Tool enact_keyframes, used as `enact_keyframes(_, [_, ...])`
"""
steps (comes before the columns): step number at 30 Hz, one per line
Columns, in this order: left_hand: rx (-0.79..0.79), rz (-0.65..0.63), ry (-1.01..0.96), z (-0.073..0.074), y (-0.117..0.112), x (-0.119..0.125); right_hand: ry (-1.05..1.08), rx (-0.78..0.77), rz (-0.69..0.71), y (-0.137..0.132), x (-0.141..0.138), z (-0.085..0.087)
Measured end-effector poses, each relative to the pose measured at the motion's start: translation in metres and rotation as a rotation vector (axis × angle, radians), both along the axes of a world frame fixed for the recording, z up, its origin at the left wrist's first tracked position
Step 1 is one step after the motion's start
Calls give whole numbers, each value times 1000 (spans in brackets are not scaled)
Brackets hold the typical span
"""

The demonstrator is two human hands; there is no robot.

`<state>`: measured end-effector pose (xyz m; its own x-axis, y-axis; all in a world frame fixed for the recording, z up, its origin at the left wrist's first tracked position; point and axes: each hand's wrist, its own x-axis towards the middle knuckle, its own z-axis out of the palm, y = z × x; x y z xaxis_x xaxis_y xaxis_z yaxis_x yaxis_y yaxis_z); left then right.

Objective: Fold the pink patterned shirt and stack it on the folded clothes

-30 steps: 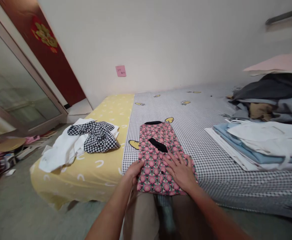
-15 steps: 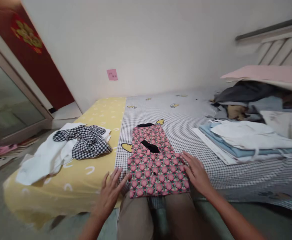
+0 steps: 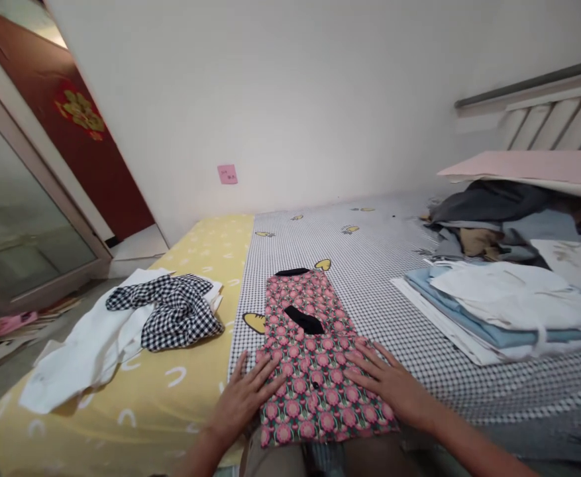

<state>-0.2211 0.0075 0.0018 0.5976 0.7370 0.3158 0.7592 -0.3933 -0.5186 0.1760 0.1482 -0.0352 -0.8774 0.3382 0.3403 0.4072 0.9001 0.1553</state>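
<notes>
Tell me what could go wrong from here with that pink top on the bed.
1. The pink top has its near hem at the bed edge, over the lap. It may slide off if the flat left hand and right hand lift.
2. The left hand lies partly off the top, on the checked sheet. Pushing could bunch the top's edge.
3. The white cloth droops over the yellow mattress edge and might slip to the floor.

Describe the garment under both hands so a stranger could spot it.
On the bed's checked sheet, at its near edge, lies a folded garment under the left hand and right hand. Unlike the gingham cloth and the white-and-blue stack, it is pink-flowered with black trim.
</notes>
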Motion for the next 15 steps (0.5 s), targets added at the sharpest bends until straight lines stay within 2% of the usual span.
enact_keyframes(3, [-172, 117, -151, -8, 6, 8, -11, -333, -63, 3, 0, 7])
enact_keyframes(5, [-335, 214, -301, -5, 11, 17, 31, -540, -80, 3, 0, 17])
enact_keyframes(7, [-503, 290, -444, 4, 15, 24, 105, -671, -78, 4, -2, 26])
enact_keyframes(10, [-670, 321, -633, 18, 21, 29, 219, -728, -132, 4, -11, 35])
enact_keyframes(15, [-681, 246, -855, 27, 23, 17, 432, -647, -261, -7, -18, 36])
